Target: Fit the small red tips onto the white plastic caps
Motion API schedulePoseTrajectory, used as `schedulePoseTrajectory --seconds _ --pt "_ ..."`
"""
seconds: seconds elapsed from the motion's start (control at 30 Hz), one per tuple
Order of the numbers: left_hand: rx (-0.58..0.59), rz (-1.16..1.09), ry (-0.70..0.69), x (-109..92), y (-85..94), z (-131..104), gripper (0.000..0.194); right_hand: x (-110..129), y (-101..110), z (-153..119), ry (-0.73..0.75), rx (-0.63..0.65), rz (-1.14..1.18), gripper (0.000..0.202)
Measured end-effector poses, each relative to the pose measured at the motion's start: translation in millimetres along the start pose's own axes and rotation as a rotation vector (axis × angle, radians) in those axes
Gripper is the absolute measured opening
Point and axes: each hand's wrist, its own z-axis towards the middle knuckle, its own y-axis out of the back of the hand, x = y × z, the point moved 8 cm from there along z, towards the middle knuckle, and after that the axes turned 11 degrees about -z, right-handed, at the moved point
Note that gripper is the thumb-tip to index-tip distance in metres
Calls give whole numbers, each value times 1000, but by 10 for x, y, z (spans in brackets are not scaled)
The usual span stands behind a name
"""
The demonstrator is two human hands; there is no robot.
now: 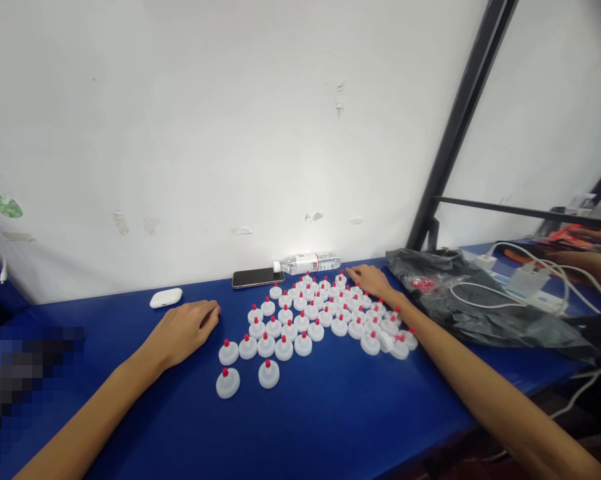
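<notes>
Several round white caps with red tips (268, 375) are spread over the middle of the blue table (330, 413), crowded together toward the back and right. To the left of them my left hand (188, 330) rests on the table, its fingers curled inward; whether anything is under them is hidden. My right hand (370, 280) lies at the back right edge of the caps, and its forearm passes beside the rightmost ones. Its fingers are bent toward the caps, and their tips are too small to make out.
Against the wall are a white case (166, 298), a black phone (258, 277) and a clear bottle (310, 263) on its side. A dark plastic bag (450, 313), white cables and a power strip (530, 283) lie right. Another person's hand (593, 237) shows far right.
</notes>
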Motion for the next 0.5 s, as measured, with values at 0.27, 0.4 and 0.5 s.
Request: schedulePoseTrajectory --seconds 0.27,0.4,0.5 --pt "24 0 10 0 -18 1 40 -16 -27 25 -5 11 -4 32" --pt "47 5 19 11 -36 -1 42 -11 -25 19 -3 12 -4 31" --pt "55 11 24 19 -44 0 42 -6 -19 10 -2 15 -2 32"
